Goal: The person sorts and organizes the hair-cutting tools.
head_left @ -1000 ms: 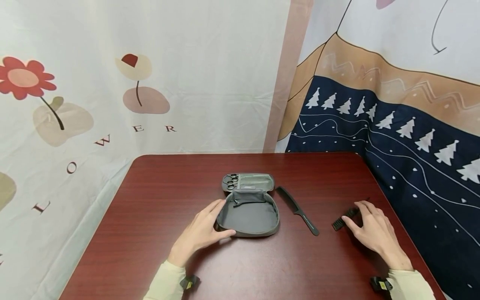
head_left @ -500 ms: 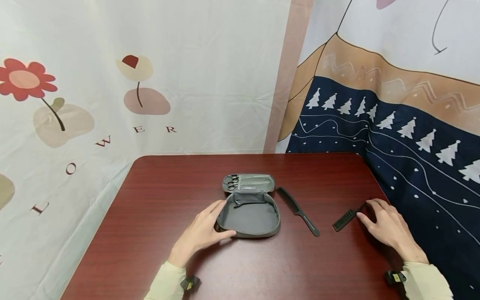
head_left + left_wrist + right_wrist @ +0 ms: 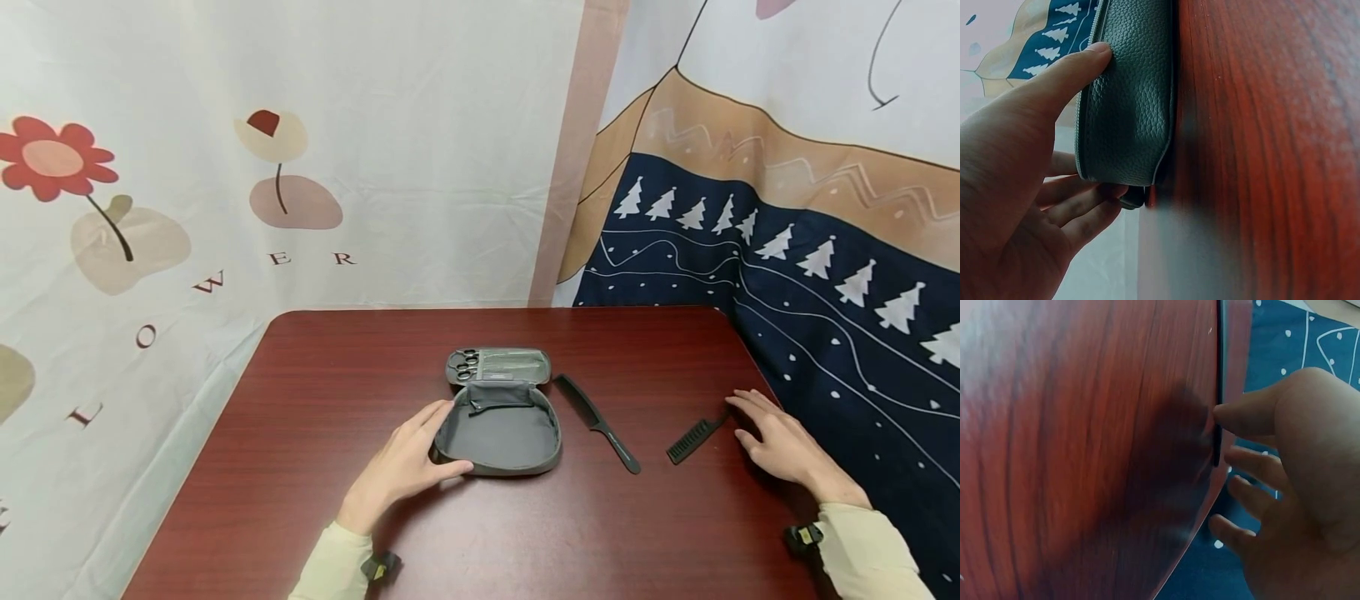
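Note:
A grey zip case (image 3: 498, 446) lies unzipped at the table's middle, its lid folded back. My left hand (image 3: 405, 462) holds the case at its near left corner, thumb on the front wall and fingers along the side. In the left wrist view the thumb (image 3: 1088, 65) lies over the zipped edge of the pebbled wall. Far right, a small black comb (image 3: 692, 442) lies flat with its handle toward my right hand (image 3: 783, 442). In the right wrist view that thumb (image 3: 1254, 412) is right at the thin handle (image 3: 1222, 362), the other fingers spread apart from it.
Scissors (image 3: 467, 363) sit in the case's lid beside a clear pocket (image 3: 513, 365). A larger black comb (image 3: 597, 423) lies right of the case. The reddish table (image 3: 300, 500) ends near my right hand, with a patterned curtain (image 3: 840, 350) beyond.
My right hand has moved right along the small comb, from its middle to its handle end, uncovering more of it. The left hand and the case have stayed in place.

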`<state>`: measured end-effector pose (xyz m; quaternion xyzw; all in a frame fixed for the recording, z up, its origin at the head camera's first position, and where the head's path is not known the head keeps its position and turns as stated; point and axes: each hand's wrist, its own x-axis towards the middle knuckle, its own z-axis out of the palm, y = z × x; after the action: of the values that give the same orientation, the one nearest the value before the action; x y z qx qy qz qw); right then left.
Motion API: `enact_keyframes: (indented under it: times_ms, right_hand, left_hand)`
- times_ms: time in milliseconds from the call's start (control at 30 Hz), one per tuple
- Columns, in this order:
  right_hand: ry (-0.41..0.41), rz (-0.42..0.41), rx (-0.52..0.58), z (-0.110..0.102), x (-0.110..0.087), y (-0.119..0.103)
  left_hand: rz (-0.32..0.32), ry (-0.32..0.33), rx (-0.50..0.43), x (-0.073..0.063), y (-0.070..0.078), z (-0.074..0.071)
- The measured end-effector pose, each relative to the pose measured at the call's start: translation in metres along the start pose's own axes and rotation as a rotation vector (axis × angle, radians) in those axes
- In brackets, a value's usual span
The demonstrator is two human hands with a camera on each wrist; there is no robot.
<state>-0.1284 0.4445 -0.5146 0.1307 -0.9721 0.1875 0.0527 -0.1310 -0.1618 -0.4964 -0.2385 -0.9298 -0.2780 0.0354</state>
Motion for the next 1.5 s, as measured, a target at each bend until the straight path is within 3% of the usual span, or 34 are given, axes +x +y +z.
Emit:
enact_keyframes:
  times_ms: [200, 733, 1500]
  right_hand:
    - [-0.027, -0.015, -0.029, -0.0015, 0.0022, 0.0027]
    - [0.118, -0.090, -0.134, -0.0022, 0.0059, 0.0022]
    - [0.153, -0.220, -0.119, 0.0006, 0.0051, 0.0076]
  left_hand:
    - [0.005, 0.008, 0.000, -0.0006, -0.0008, 0.0008]
    - [-0.007, 0.007, 0.008, -0.0006, -0.0010, 0.0020]
    - [0.009, 0.010, -0.008, -0.0019, -0.0002, -0.0002]
